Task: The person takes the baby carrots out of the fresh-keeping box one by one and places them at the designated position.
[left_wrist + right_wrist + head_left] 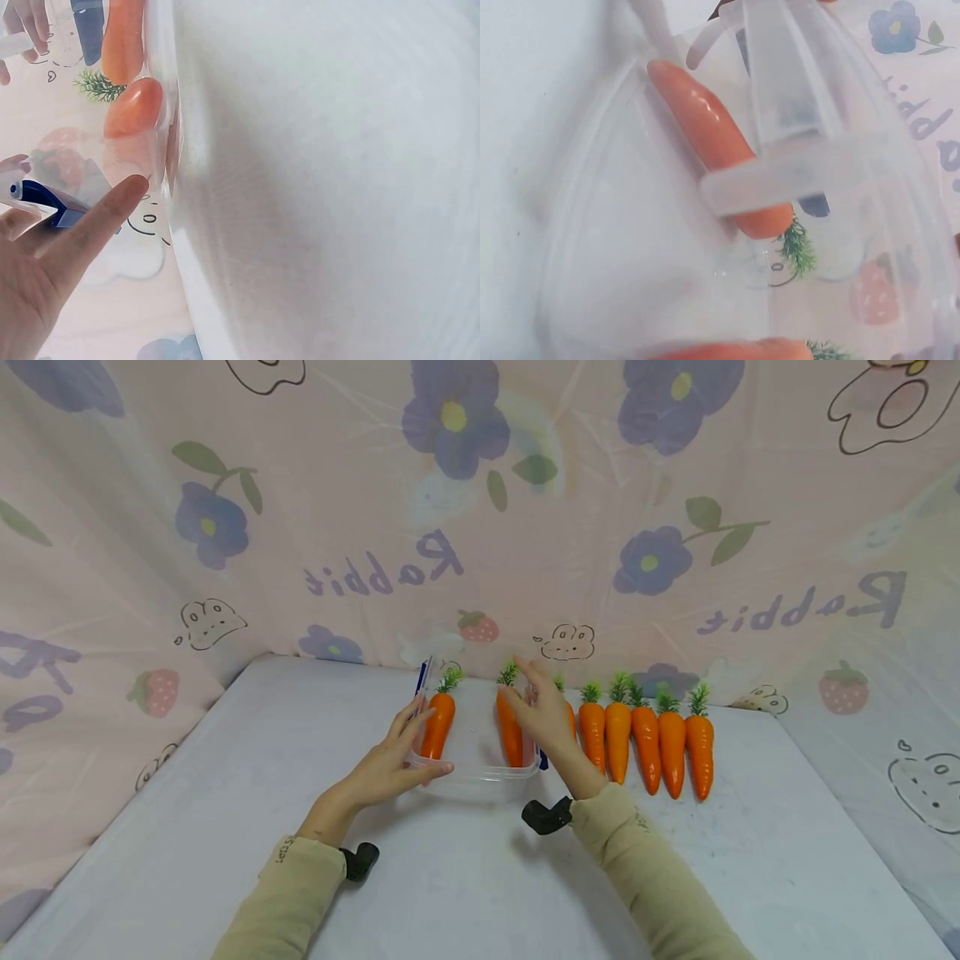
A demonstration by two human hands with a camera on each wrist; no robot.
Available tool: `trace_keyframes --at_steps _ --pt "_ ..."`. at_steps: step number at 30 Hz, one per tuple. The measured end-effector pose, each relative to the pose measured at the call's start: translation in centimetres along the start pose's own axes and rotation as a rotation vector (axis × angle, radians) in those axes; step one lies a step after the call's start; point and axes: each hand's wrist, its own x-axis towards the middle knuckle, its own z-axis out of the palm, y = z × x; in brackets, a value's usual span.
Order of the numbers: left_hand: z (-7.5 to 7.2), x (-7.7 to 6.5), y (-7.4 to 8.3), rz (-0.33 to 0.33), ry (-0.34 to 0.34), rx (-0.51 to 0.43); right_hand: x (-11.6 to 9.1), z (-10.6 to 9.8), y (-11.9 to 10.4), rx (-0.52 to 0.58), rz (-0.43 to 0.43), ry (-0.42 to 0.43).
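Note:
A clear plastic box (480, 772) with blue side latches stands on the table, a carrot (439, 727) lying inside along its left wall. A second carrot (510, 731) lies at its right side. My left hand (382, 768) rests against the box's left front corner, thumb stretched along the front rim; in the left wrist view a straight finger (97, 232) touches the clear wall beside a blue latch (52, 202). Over the right wall, my right hand (549, 714) has its thumb and fingers spread above the second carrot. The right wrist view shows the left-side carrot (705, 124) through clear plastic.
Several orange carrots (645, 747) with green tops lie in a row right of the box, one partly hidden by the right hand. Behind the white table (360, 902) hangs a printed cloth (525, 543). A black wrist mount (546, 817) projects from the right sleeve.

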Motion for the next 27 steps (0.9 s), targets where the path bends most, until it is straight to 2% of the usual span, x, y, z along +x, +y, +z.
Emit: trace_keyframes --at_steps 5,18,27 --pt "0.0 0.0 -0.1 -0.001 0.000 -0.001 0.2 0.7 -0.7 -0.098 0.020 -0.030" --pt "0.1 0.1 -0.3 0.000 0.000 -0.004 0.6 2.9 -1.0 -0.115 0.021 -0.099" --pt "0.2 0.2 -0.3 0.023 0.004 0.001 1.0 3.8 -0.7 -0.216 0.153 -0.142"
